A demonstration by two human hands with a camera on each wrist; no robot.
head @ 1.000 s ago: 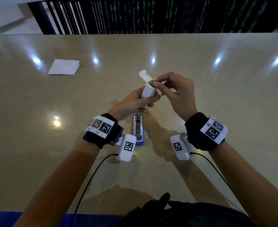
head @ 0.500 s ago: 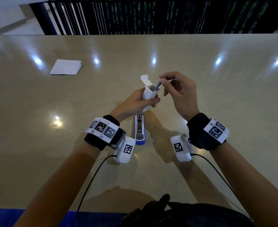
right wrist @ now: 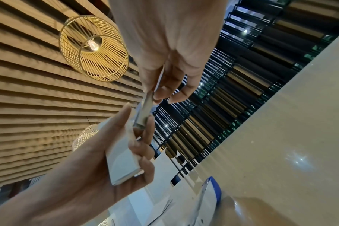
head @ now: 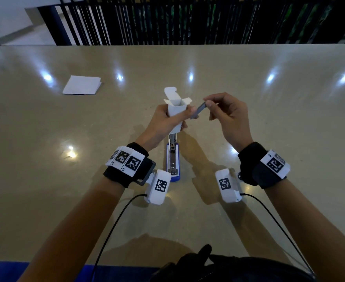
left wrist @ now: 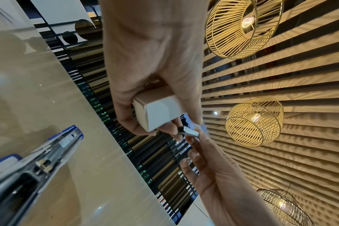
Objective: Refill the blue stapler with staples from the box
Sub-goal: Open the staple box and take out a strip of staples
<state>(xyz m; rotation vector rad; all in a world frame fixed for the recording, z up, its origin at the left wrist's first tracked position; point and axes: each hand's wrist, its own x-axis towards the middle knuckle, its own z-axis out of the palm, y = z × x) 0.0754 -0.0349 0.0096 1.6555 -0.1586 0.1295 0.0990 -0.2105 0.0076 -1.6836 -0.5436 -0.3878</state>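
Note:
My left hand (head: 167, 121) grips a small white staple box (head: 176, 110) upright above the table, its top flaps open. The box (left wrist: 159, 113) shows end-on in the left wrist view and sideways as the box (right wrist: 122, 160) in the right wrist view. My right hand (head: 224, 115) pinches a grey strip of staples (head: 198, 111) just right of the box mouth, clear of it. The strip (right wrist: 145, 110) runs down from the fingertips; its near end (left wrist: 192, 132) glints. The blue stapler (head: 173, 159) lies open on the table beneath my hands, metal channel up.
A folded white paper (head: 82, 84) lies at the far left of the beige table (head: 289, 119). A dark railing (head: 187, 19) runs behind the table's far edge. Cables trail from both wrist cameras toward me.
My right hand has drawn the staple strip out of the box and moved it to the right. The left hand keeps hold of the box; the stapler has not moved.

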